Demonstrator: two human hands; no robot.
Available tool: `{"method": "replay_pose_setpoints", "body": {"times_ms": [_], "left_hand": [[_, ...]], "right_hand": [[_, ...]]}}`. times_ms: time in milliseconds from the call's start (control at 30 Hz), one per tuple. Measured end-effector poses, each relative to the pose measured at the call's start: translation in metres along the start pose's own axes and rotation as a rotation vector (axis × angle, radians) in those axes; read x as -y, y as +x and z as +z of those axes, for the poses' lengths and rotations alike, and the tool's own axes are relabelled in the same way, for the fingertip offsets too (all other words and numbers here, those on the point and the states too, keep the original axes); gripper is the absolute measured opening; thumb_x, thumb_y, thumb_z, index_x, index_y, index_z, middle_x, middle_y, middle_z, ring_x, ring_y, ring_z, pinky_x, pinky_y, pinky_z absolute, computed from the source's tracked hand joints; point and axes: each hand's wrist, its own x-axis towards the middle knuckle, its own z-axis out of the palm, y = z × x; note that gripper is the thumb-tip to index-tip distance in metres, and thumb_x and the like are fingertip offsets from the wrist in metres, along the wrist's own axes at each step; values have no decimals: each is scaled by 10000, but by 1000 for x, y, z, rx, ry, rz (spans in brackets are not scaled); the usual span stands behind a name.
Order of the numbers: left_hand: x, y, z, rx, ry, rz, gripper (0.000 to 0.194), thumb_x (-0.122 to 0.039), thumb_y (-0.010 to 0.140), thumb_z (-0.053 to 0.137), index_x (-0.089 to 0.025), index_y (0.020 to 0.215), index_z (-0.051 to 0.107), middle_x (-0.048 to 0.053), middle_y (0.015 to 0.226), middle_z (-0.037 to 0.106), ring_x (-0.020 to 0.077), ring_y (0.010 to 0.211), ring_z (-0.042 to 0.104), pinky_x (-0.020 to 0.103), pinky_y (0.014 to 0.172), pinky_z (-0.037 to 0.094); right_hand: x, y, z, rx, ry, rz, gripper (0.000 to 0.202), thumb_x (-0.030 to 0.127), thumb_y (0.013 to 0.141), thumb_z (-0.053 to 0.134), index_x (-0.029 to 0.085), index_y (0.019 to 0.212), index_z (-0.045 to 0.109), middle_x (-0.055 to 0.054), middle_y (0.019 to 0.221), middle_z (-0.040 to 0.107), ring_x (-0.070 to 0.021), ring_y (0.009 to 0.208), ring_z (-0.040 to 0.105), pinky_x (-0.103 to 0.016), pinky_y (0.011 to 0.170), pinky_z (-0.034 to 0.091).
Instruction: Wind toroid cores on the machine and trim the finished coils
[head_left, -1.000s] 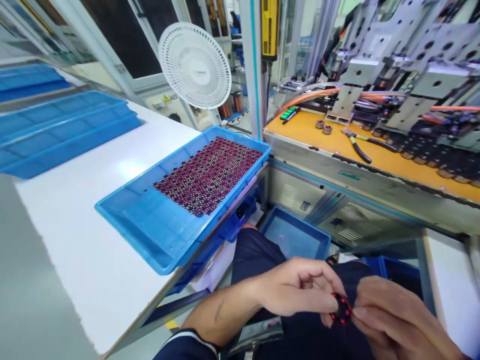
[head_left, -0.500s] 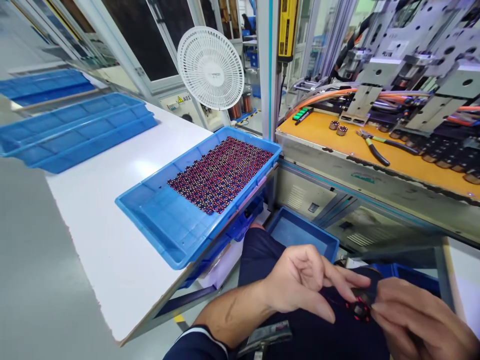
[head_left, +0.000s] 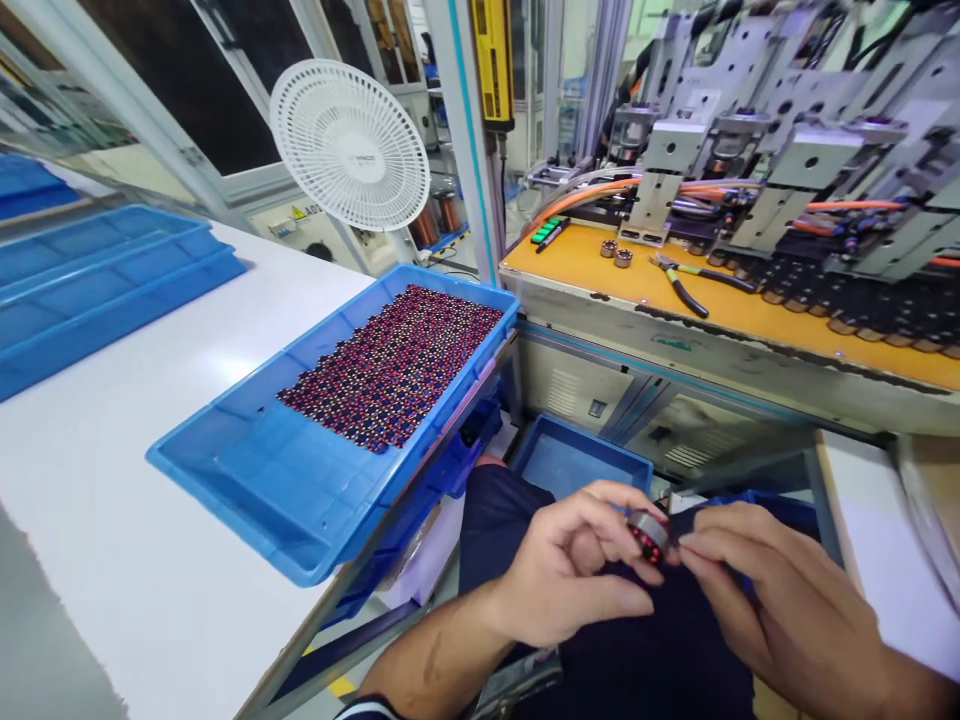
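Note:
Over my lap, my left hand (head_left: pixel 574 570) holds a small round motor stator (head_left: pixel 648 537) in its fingers. It is tilted, with a grey metal rim and red dots on its dark face. The left thumb sticks out below, apart from the part. Just to the right, my right hand (head_left: pixel 772 580) has its thumb and index fingertips pinched together close to the stator. What sits in that pinch, if anything, is too small to make out. A blue tray (head_left: pixel 225 470) on the white table to my left bears many small dark, red-dotted parts (head_left: pixel 397 365) in packed rows.
Stacked blue trays (head_left: pixel 112 290) stand farther left on the white table (head_left: pixel 67 480). Behind is a white fan (head_left: pixel 352 145). Cutting pliers (head_left: pixel 682 285) and two small metal cylinders (head_left: pixel 615 253) lie on the machine's orange bench (head_left: pixel 577 265). Below it sits another blue bin (head_left: pixel 585 460).
Both hands have come up and left in view with the stator. Its metal rim now shows, and it sits against my left fingers. The camera view has turned to the right.

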Motion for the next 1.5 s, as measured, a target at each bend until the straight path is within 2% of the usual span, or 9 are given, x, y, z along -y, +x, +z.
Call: {"method": "replay_pose_setpoints", "body": {"times_ms": [167, 333, 600, 800, 933, 1033, 1233, 1367, 1500], "left_hand": [[-3, 3, -2, -44, -166, -69, 354, -325, 663, 883, -200, 869, 623, 40, 1070, 699, 246, 1181, 643, 387, 993, 505], [1, 1, -5, 129, -101, -424, 366, -455, 817, 734, -125, 937, 632, 33, 755, 687, 110, 631, 691, 196, 622, 523], [6, 0, -3, -25, 44, -29, 238, -79, 828, 715, -213, 1007, 632, 2, 986, 699, 96, 768, 735, 180, 677, 544], [-2, 7, -3, -62, -219, -47, 278, -308, 688, 862, -209, 841, 653, 20, 1024, 703, 248, 1144, 666, 391, 1006, 495], [0, 7, -5, 8, -148, -324, 482, -566, 762, 734, -118, 931, 682, 99, 898, 708, 192, 831, 712, 282, 760, 536], [5, 3, -7, 98, -64, -418, 425, -518, 814, 710, -109, 901, 632, 35, 651, 666, 114, 547, 641, 212, 580, 484], [6, 2, -4, -32, 71, -169, 236, -215, 861, 711, -188, 1055, 580, -19, 778, 665, 85, 611, 688, 161, 569, 499], [3, 6, 0, -43, 66, 52, 275, -122, 743, 807, -183, 896, 587, 12, 1020, 648, 127, 789, 730, 230, 693, 578], [2, 8, 1, -89, 97, 172, 334, -100, 681, 847, -168, 767, 532, 8, 958, 679, 160, 881, 733, 299, 806, 601]], "right_hand": [[5, 0, -6, 22, 98, -31, 179, 167, 1016, 479, 163, 886, 602, -34, 764, 654, -118, 706, 650, -211, 623, 525], [6, -7, -12, 80, 114, -36, 189, 152, 1019, 456, 177, 902, 602, -28, 785, 666, -119, 727, 653, -217, 611, 528], [0, 0, 1, 4, 34, 55, 135, 111, 983, 504, 121, 921, 623, -50, 799, 654, -130, 724, 622, -245, 640, 513], [0, -3, 0, 41, 217, 111, 137, 133, 993, 473, 159, 940, 597, -28, 801, 640, -113, 721, 613, -222, 634, 511], [-5, -1, -4, 64, 257, -21, 168, 146, 1011, 447, 164, 957, 605, -26, 800, 649, -115, 716, 625, -234, 634, 520], [-6, 6, -8, 101, 223, -70, 196, 152, 1022, 438, 160, 916, 602, -23, 761, 651, -111, 690, 632, -226, 616, 513], [-2, 6, -6, 61, 158, 32, 162, 156, 999, 493, 145, 900, 621, -35, 769, 658, -112, 687, 627, -221, 610, 498], [-1, 3, -3, 57, 187, 125, 127, 94, 948, 518, 152, 907, 624, -33, 777, 657, -105, 691, 629, -205, 609, 497], [-1, 7, -3, 49, 237, 165, 125, 61, 896, 543, 152, 900, 628, -27, 748, 640, -103, 651, 611, -197, 576, 500]]}}
